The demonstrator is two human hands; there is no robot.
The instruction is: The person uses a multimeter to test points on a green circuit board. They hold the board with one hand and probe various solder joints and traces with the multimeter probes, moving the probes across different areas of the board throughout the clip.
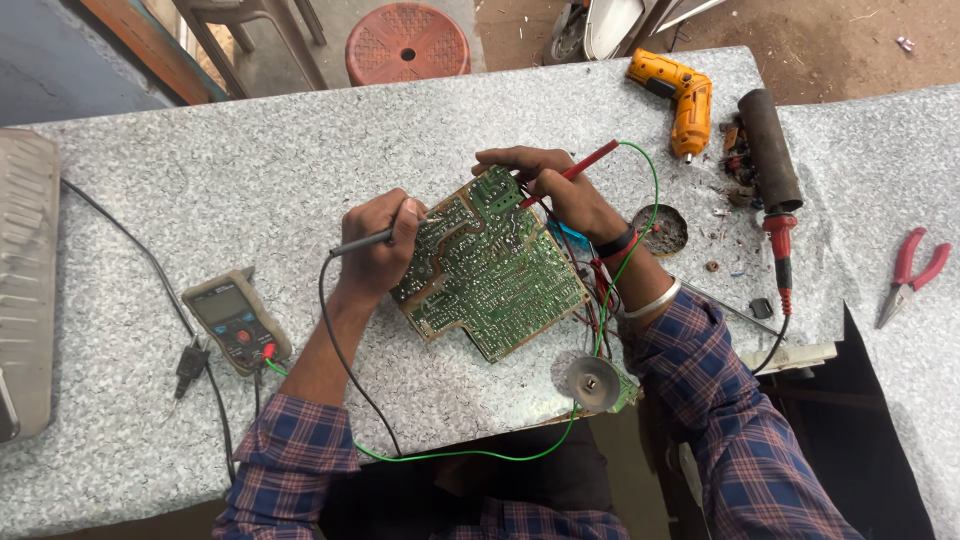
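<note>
A green circuit board (490,265) lies solder side up on the speckled grey table (250,170). My left hand (378,245) grips a black test probe (362,241) whose tip touches the board's left edge. My right hand (550,185) holds a red test probe (570,173) with its tip on the board's upper part. A black lead and a green lead (460,455) run from the probes to a small multimeter (236,320) at my left.
An orange cordless driver (680,95), a dark cylinder (770,150) and a red-handled tool (781,255) lie at the right. Red pliers (915,270) rest far right. A round tin (660,230), a metal disc (592,382), a grey appliance (25,280) and a red stool (407,42) are around.
</note>
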